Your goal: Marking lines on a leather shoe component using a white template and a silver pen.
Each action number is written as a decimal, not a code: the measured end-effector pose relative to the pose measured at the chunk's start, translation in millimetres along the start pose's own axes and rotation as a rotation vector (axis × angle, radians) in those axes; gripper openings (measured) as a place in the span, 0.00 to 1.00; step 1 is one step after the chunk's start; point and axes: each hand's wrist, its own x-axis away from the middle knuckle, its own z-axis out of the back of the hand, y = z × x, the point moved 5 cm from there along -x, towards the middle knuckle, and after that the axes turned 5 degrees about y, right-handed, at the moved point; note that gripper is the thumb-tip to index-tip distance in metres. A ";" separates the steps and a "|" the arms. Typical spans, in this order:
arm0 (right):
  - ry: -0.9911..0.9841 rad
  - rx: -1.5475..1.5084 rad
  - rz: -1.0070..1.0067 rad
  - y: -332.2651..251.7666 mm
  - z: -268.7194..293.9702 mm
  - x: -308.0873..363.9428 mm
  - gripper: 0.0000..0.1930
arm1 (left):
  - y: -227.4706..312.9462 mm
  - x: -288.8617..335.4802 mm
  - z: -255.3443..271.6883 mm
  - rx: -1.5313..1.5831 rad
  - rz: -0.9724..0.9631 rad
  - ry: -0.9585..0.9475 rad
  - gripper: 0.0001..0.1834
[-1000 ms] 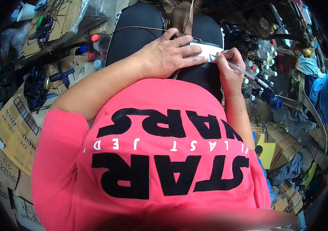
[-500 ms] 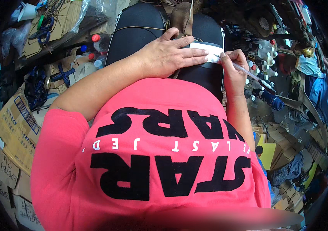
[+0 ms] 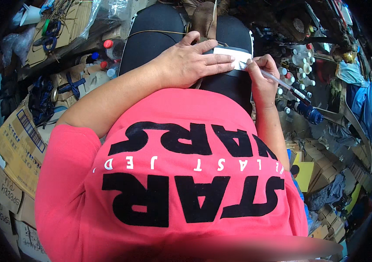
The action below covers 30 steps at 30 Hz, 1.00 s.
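A small white card or paper pad (image 3: 225, 54) lies on my right thigh, with a dark edge along its far side. The outstretched fingers of my left hand (image 3: 190, 59) rest flat on it and press it down. My right hand (image 3: 263, 78) is closed around a clear-barrelled pen (image 3: 282, 82), its tip end touching the paper's right part. Dark marks show near the tip, too small to make out. The pen's dark end points to the lower right. A thin cord with a brown, pouch-like piece (image 3: 204, 22) lies between my thighs, just beyond the left hand.
Plastic bottles (image 3: 303, 61) cluster right of my legs, with a dark blue bottle (image 3: 310, 113) nearby. Red-capped bottles (image 3: 109, 45) stand on the left. Flattened cardboard (image 3: 16, 139) spreads at the left, more cardboard at the right (image 3: 319, 157). Blue cloth (image 3: 362, 100) hangs at far right.
My right hand and the pen have shifted slightly left over the paper. The left hand and the paper have moved a few pixels left; the hold is the same.
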 end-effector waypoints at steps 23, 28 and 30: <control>0.002 0.010 0.006 0.5 0.8 0.0 0.10 | -0.9 1.0 -1.7 0.026 -0.002 0.041 0.34; 0.007 -0.004 0.012 1.9 0.8 -0.5 0.10 | -0.4 0.1 -0.2 0.024 -0.001 0.033 0.33; 0.001 0.012 0.039 0.6 1.1 -0.4 0.10 | -0.2 -0.3 0.5 0.021 0.003 0.020 0.32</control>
